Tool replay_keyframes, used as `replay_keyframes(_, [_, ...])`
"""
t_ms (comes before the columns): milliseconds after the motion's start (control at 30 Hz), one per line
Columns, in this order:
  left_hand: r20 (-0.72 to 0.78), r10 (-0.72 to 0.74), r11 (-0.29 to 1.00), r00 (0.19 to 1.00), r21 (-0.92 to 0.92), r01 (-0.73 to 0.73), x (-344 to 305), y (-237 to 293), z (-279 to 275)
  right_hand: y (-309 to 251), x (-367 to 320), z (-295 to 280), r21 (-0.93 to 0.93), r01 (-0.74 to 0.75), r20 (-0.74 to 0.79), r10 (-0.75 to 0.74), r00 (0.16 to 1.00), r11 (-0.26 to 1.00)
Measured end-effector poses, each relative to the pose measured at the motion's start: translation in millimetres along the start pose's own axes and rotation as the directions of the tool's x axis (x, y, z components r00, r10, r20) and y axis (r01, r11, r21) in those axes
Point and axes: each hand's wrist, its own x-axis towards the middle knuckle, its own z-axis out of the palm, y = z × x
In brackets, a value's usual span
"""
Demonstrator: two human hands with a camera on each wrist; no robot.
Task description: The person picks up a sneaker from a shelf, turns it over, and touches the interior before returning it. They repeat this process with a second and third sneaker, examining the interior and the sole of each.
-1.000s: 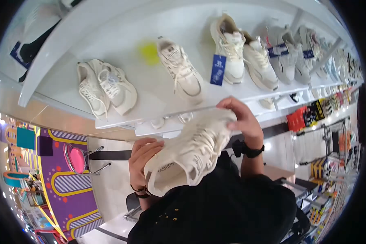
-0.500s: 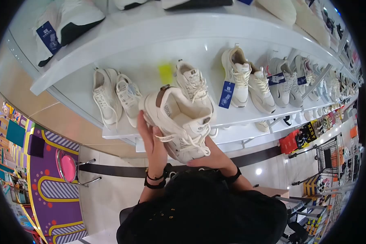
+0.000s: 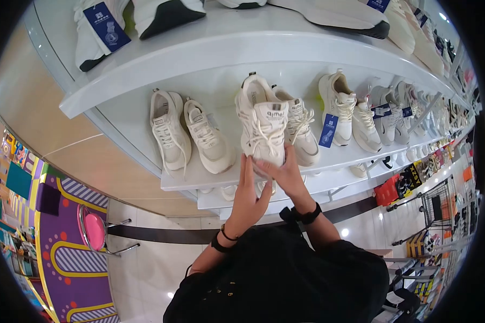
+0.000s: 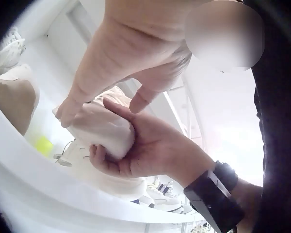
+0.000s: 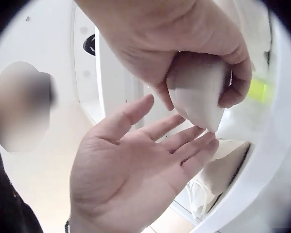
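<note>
In the head view an off-white lace-up sneaker (image 3: 265,126) is at the shelf's front, toe toward me and heel raised toward the back. It stands close beside a matching sneaker (image 3: 303,137), partly covering it. My right hand (image 3: 290,175) grips its toe; the right wrist view shows thumb and fingers curled round the toe (image 5: 196,94). My left hand (image 3: 247,196) has fairly straight fingers, their tips at the left side of the toe. In the right wrist view the left palm (image 5: 128,170) faces up, fingers spread.
A pair of off-white sneakers (image 3: 170,134) stands to the left on the white shelf (image 3: 226,172). To the right are more sneakers, one with a blue tag (image 3: 328,131). An upper shelf (image 3: 242,48) overhangs them. A pink chair (image 3: 95,227) stands at lower left.
The sneaker was held before the shelf with its opening toward me, then turned heel-up; now it is over the shelf, toe toward me. The left hand's grip has loosened; the right has moved to the toe.
</note>
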Motion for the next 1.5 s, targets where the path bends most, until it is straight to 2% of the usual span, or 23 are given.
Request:
replay_keyframes(100, [0.011,0.035,0.999,0.999,-0.018,-0.035,6.9,-14.0,-3.8,13.2,19.9,14.1,-0.027,0.027,-0.092,-0.03,0.995,0.999])
replay_keyframes(167, [0.014,0.059,0.998,0.998,-0.027,-0.058,13.8,-25.6,-1.9,22.8,33.3,20.3,-0.047,0.058,-0.118,-0.064,0.991,0.997])
replay_keyframes(233, [-0.06,0.095,0.994,0.994,-0.053,-0.098,20.9,-41.0,1.1,27.8,41.0,25.9,-0.066,0.092,-0.141,-0.1,0.985,0.994])
replay_keyframes(333, [-0.054,0.107,0.992,0.993,-0.067,-0.11,30.9,-57.5,-2.1,32.9,54.0,31.9,-0.052,0.122,-0.163,-0.129,0.978,0.991])
replay_keyframes(500, [-0.048,0.097,0.985,0.994,-0.136,-0.103,34.0,-72.0,0.2,45.6,56.7,32.1,-0.037,0.008,-0.191,-0.014,0.982,0.999])
replay_keyframes(600, [-0.067,0.09,0.983,0.994,-0.154,-0.099,35.4,-80.4,5.0,48.0,60.0,33.3,-0.075,-0.018,-0.207,0.003,0.978,0.997])
replay_keyframes(800, [-0.104,0.121,0.983,0.987,-0.126,-0.134,35.9,-81.2,6.5,53.0,59.3,36.8,-0.183,0.056,-0.231,-0.098,0.968,0.982])
replay_keyframes(900, [-0.108,0.123,0.978,0.987,-0.153,-0.138,38.8,-80.2,10.1,50.7,59.7,34.9,-0.219,0.005,-0.244,-0.06,0.968,0.976])
replay_keyframes(1033, [-0.106,0.13,0.978,0.986,-0.149,-0.145,39.1,-81.9,11.5,47.4,61.7,31.5,-0.133,-0.049,-0.224,0.018,0.974,0.99])
replay_keyframes(1100, [-0.103,0.116,0.98,0.988,-0.151,-0.131,39.2,-81.5,13.5,49.2,62.5,30.1,-0.265,-0.012,-0.23,-0.051,0.972,0.964])
replay_keyframes(1133, [-0.103,0.123,0.98,0.987,-0.145,-0.137,39.1,-81.8,14.2,45.1,60.1,30.4,-0.264,-0.021,-0.236,-0.044,0.971,0.964])
replay_keyframes(1200, [-0.099,0.124,0.981,0.987,-0.14,-0.137,39.5,-83.1,15.9,34.4,55.4,31.8,-0.473,-0.071,-0.286,-0.077,0.955,0.878])
replay_keyframes(1400, [-0.096,0.073,0.988,0.993,-0.131,-0.085,39.6,-88.2,16.8,46.6,60.3,26.2,-0.649,-0.045,-0.267,-0.171,0.948,0.759])
replay_keyframes(1500, [-0.116,0.113,0.987,0.987,-0.099,-0.124,38.9,-88.8,16.9,46.9,60.0,25.6,-0.667,-0.038,-0.263,-0.187,0.947,0.744])
